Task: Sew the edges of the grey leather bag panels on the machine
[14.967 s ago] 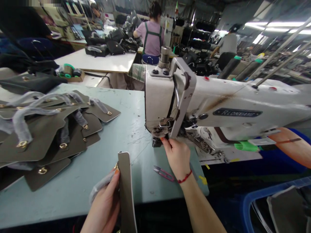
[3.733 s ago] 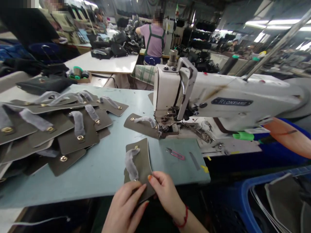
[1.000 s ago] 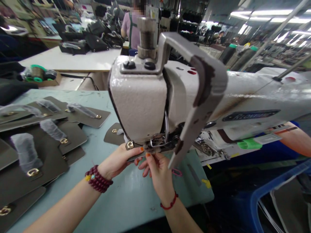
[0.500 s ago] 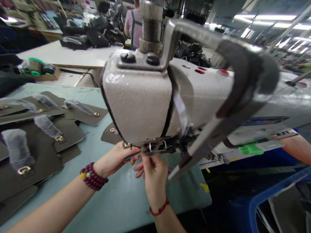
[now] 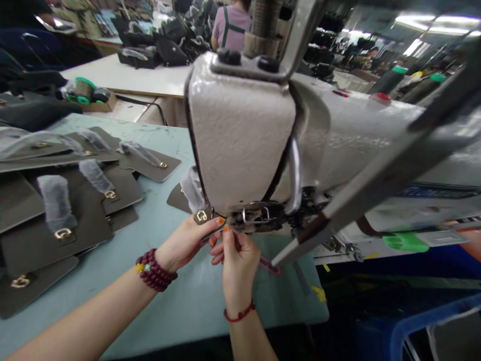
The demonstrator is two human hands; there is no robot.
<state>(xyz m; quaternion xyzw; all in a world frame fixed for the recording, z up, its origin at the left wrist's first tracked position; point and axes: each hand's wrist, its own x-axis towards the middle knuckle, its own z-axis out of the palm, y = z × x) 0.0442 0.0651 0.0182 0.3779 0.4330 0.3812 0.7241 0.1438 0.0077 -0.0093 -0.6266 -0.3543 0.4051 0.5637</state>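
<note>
The sewing machine [image 5: 240, 135] filled most of the view, its white head looming closer than a second before. Its dark nameplate [image 5: 439, 191] was smeared past reading, though it had shown "RLONXIANG" fifteen seconds earlier. No other writing could be made out. The machine stood on a pale green table [image 5: 180, 306], and at the left of the table lay a spread stack of grey-brown leather pieces [image 5: 56, 220] with wrapped straps and gold fittings, placed as before. One more such piece, the panel [image 5: 207, 224], sat under the machine's head. A few seconds earlier it had lain at the near edge of the table under both hands. The left hand [image 5: 186, 243], a dark bead bracelet [image 5: 154, 271] on its wrist, pinched the panel's near edge, thumb on top. The right hand [image 5: 235, 255], wearing a red cord [image 5: 238, 315], held thumb and forefinger pressed together just below the needle area, on what I cannot tell. The panel's gold buckle [image 5: 202, 216] showed just above the left thumb. Pink snips [image 5: 271, 264], earlier in the open, lay half hidden behind the right hand.
</note>
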